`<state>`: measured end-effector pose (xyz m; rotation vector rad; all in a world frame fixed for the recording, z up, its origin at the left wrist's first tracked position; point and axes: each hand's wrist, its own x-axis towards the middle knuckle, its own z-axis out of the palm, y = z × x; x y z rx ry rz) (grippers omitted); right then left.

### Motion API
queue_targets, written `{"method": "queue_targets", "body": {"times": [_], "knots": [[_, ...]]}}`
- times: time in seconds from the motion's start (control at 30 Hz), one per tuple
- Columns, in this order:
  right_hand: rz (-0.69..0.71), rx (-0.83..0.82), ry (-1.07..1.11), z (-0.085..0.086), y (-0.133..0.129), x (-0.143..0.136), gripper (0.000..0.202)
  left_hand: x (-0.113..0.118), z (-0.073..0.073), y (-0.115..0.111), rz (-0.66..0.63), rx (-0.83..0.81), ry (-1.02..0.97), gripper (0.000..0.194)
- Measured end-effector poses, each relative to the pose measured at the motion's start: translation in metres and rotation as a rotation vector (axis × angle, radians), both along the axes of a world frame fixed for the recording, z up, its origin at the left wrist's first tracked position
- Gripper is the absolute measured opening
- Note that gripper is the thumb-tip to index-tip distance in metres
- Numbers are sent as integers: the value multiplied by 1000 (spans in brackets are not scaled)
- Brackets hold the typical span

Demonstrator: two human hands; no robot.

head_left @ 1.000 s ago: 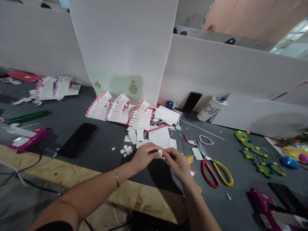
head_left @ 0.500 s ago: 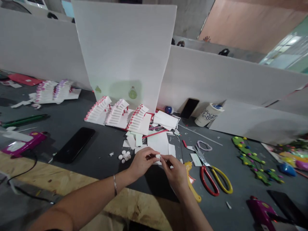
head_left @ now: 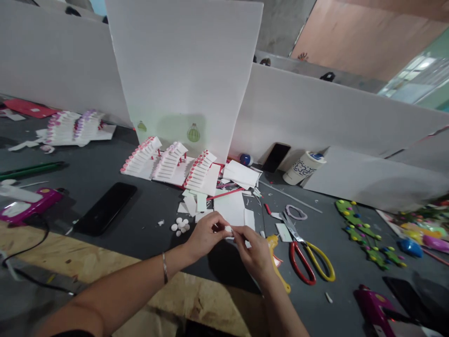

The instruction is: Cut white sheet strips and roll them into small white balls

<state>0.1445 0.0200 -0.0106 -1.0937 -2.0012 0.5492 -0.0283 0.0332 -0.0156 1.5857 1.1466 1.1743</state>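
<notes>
Between the fingertips of my left hand (head_left: 208, 234) and my right hand (head_left: 253, 249) is a small white piece (head_left: 228, 229), pinched from both sides; its exact kind is too small to make out. White paper sheets (head_left: 229, 206) lie just beyond my fingers. To the left of my left hand sits a cluster of small white discs (head_left: 180, 226). A yellow-handled tool (head_left: 273, 242) lies beside my right hand, partly hidden by it. Farther right rest open scissors (head_left: 300, 248) with one red and one yellow handle.
Three stepped white models (head_left: 168, 164) with red and pink dots stand ahead, before an upright white board (head_left: 185, 61). A black phone (head_left: 108, 208) and a magenta device (head_left: 33, 206) lie left. A cup (head_left: 303, 167), another phone (head_left: 276, 157) and green shapes (head_left: 368, 231) are to the right.
My fingertips and the small white piece have shifted very slightly; the pinch stays the same. The view has turned a little, so the table items sit slightly further left.
</notes>
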Motion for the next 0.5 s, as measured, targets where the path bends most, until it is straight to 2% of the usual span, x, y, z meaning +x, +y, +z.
{"method": "queue_targets", "body": {"times": [0.23,0.5], "knots": [[34,-25,15,3,0,-1,20,0,2,-2,7,50,73,18],[-20,-135,-5,2,0,-7,17,2,0,-5,18,67,204,12]]}}
